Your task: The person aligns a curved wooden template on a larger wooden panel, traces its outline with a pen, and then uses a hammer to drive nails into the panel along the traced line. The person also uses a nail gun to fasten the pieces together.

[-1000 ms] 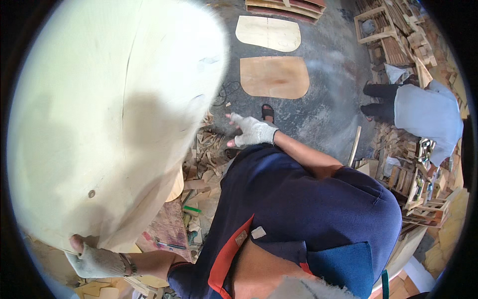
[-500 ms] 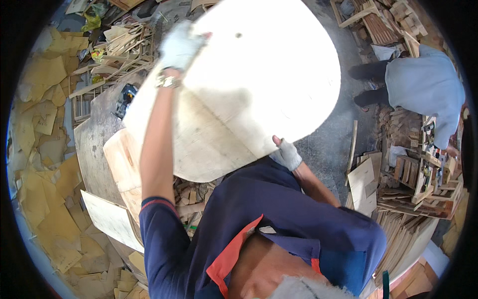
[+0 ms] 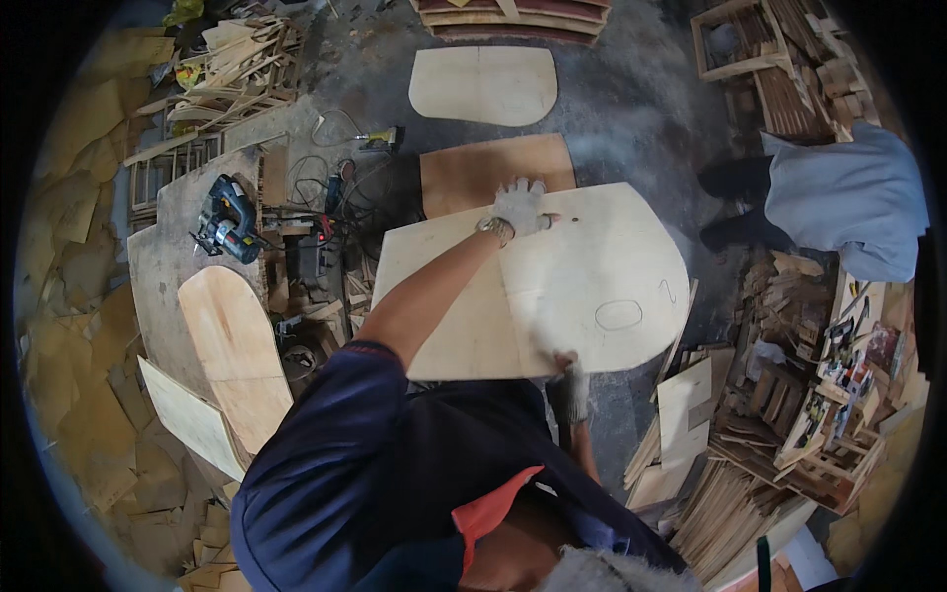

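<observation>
A large pale plywood panel [image 3: 444, 286], rounded at its right end, is in front of my body, with a pencilled oval and a small dark hole on its face. My left hand [image 3: 518, 207], in a pale work glove, grips its far edge, the thumb on the face and fingers over the edge. Gloved too, my right hand [image 3: 569, 380] holds the near edge, thumb on top; its other fingers are mostly hidden. Just beyond the panel, partly covered by it, is a brown board [image 3: 493, 170].
A blue jigsaw [image 3: 229, 219] sits on a worktop at left, beside a rounded plywood piece [image 3: 232, 345]. Another panel [image 3: 483, 86] lies on the floor ahead. Cables and a power tool [image 3: 380, 138] lie nearby. At right a person [image 3: 838, 202] bends over wood scraps [image 3: 769, 395].
The panel has turned and come down and lies flatter in view, revealing the floor and boards beyond. My left hand has moved right with its edge; my right hand has shifted slightly nearer.
</observation>
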Available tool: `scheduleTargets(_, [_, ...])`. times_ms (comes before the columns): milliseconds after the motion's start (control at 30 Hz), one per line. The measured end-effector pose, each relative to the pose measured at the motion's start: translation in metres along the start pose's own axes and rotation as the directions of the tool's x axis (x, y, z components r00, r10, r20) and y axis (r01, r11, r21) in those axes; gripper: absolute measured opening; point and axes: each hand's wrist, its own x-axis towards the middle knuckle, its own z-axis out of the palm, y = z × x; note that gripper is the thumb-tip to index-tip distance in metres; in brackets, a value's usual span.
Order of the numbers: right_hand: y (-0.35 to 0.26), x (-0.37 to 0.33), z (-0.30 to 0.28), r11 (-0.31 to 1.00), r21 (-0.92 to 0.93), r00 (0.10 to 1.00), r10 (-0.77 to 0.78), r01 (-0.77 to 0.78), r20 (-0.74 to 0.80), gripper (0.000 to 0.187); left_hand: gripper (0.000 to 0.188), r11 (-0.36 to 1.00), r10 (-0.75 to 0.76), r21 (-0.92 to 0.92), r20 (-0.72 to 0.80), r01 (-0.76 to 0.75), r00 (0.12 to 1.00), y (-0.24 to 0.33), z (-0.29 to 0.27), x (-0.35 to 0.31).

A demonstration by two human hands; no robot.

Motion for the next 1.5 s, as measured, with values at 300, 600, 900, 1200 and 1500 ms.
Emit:
scheduleTargets(300, [-0.089,0.182,0.021,0.35,0.916,0.977,0.148,-0.195,0.151,0.018,0.067,0.955,-0.105,-0.289,-0.551,-0.071,0.828,-0.02,-0.136,-0.228])
scheduleTargets(600, [-0.139,0.389,0.135,0.369,0.864,0.94,0.14,-0.342,0.312,0.033,0.045,0.917,-0.397,-0.282,-0.592,0.281,0.702,-0.058,-0.09,-0.343])
scheduleTargets(900, [0.08,0.267,0.199,0.896,0.224,0.743,0.154,-0.382,0.651,0.041,0.039,0.687,-0.697,-0.575,-0.345,0.445,0.629,-0.084,0.026,-0.454])
scheduleTargets(1200, [0.098,0.215,0.12,0.778,-0.393,0.657,0.626,-0.49,0.42,0.05,0.041,-0.39,-0.903,-0.26,0.296,-0.883,0.312,-0.212,0.206,-0.542])
scheduleTargets(1500, [0.008,0.175,0.23,0.927,-0.291,0.77,0.361,-0.236,0.526,0.059,0.071,-0.163,-0.85,0.155,0.479,-0.974,0.218,-0.313,0.149,-0.554])
